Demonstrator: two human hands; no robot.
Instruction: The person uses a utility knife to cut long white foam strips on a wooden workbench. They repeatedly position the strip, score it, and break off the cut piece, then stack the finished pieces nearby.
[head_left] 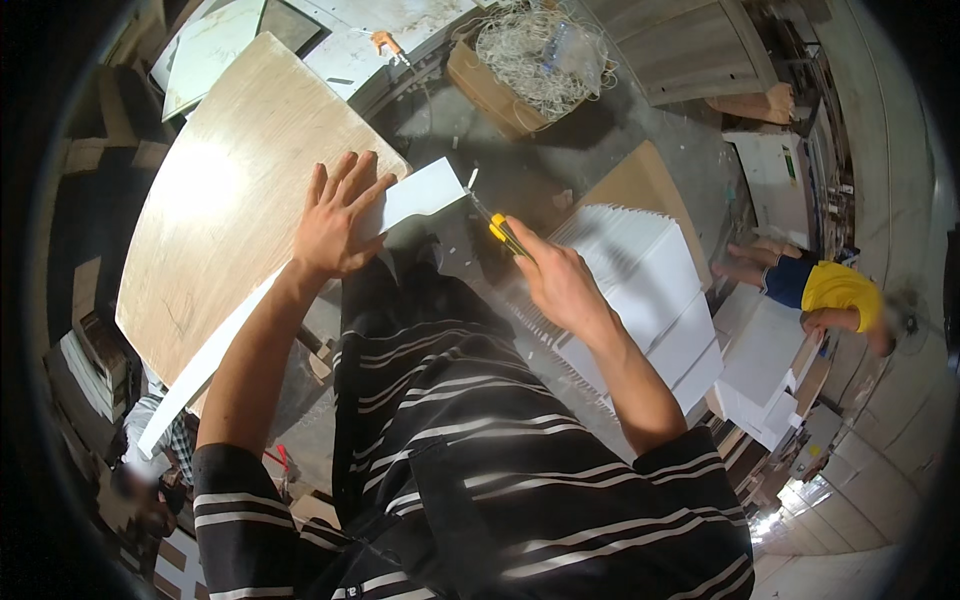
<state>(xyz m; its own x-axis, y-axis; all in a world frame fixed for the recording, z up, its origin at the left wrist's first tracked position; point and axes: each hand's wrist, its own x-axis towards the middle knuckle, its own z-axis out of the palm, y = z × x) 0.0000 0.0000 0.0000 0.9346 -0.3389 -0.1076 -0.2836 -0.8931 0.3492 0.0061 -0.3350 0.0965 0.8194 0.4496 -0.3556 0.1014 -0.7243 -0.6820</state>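
From my far post I saw the white strip [425,193] lying along the near edge of the wooden surface [240,180], with its wide end sticking out past the right corner. The left hand [343,225] was palm down over it, the fingers spread apart and clamped on nothing. The right hand [560,285] had its fingers closed around the yellow and black cutter [503,232]. Its blade pointed to the strip's wide end, very near; whether they touched, I could not tell. A small white scrap [473,178] was just beside the tip. Below the right forearm was a stack of white sheets [650,280]. Farther away stood a cardboard box [490,95] full of clear tangled strands [545,50], and, at the right, a person in a yellow shirt [840,293].
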